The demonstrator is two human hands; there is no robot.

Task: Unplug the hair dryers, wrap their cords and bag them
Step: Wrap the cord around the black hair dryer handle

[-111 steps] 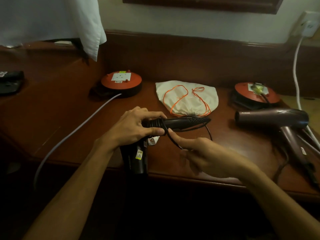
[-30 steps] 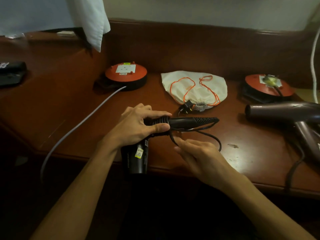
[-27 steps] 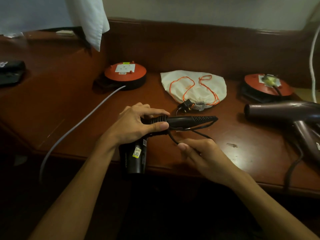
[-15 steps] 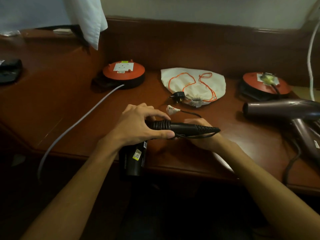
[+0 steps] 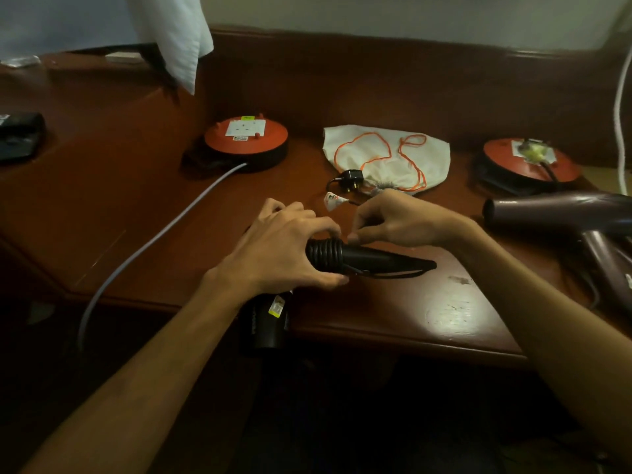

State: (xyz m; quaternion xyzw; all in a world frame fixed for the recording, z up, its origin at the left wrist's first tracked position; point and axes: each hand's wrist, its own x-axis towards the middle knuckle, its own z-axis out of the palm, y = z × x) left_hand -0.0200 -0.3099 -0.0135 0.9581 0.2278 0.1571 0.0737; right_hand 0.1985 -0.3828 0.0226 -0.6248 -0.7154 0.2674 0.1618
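since half a second ago the right hand (image 5: 396, 222) has come up over the black hair dryer (image 5: 345, 265), pinching its cord (image 5: 325, 256) at the handle coils; more turns sit there. the left hand (image 5: 284, 258) grips the dryer at the surface (image 5: 461, 309) edge. beyond the dryer lie the plug (image 5: 352, 177) and cream drawstring bag (image 5: 386, 157); right of it, a second dryer (image 5: 564, 217).

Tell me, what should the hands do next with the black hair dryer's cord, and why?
Probably bring the cord round the handle for one more turn. The left hand grips the black hair dryer where coils already sit, the right hand pinches the cord beside them, and a loose stretch still trails to the plug lying by the drawstring bag.
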